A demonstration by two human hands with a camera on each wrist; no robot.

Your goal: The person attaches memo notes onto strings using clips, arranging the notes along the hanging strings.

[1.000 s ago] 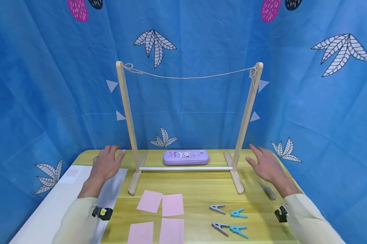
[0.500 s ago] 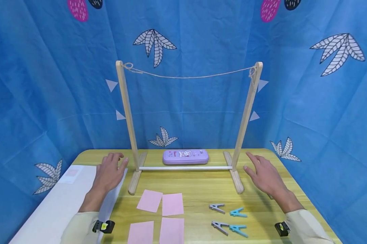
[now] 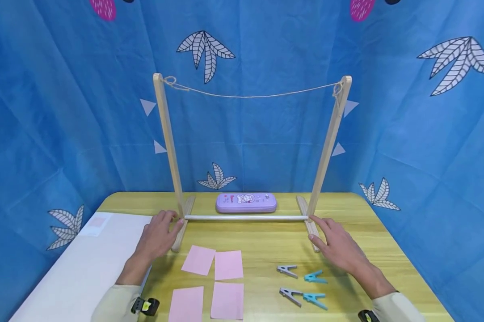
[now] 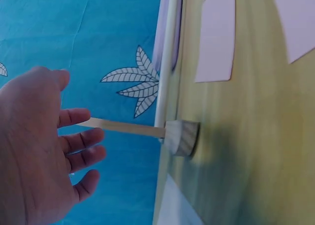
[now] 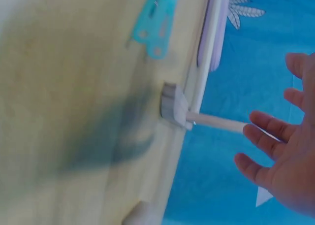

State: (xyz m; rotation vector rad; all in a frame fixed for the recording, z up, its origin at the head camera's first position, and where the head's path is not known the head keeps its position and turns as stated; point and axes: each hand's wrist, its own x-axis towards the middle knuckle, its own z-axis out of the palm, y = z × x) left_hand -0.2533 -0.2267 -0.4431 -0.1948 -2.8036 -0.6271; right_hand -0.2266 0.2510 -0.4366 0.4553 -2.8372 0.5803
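Note:
A wooden stand with two upright posts, the left post (image 3: 169, 143) and the right post (image 3: 329, 147), carries a sagging string (image 3: 246, 96) between their tops. A white rod (image 3: 246, 218) joins the posts low down. My left hand (image 3: 157, 235) hovers by the left foot, fingers loosely bent and holding nothing; in the left wrist view its fingertips overlap the post. On the other side, my right hand (image 3: 340, 246) is spread near the right foot, also holding nothing. Pink paper squares (image 3: 199, 260) lie front left of centre. Grey clothespins (image 3: 291, 295) and blue clothespins (image 3: 315, 277) lie front right.
A purple pencil case (image 3: 246, 202) lies behind the rod. White paper (image 3: 73, 264) covers the table's left side, with a small sheet (image 3: 97, 223) on it. A greyish block (image 5: 140, 215) shows at the right wrist view's bottom. Blue patterned cloth (image 3: 246, 134) hangs behind.
Both hands have moved inward and nearer the stand's feet, lower in the head view. The head view has shifted slightly. The stand, papers and clothespins stay put.

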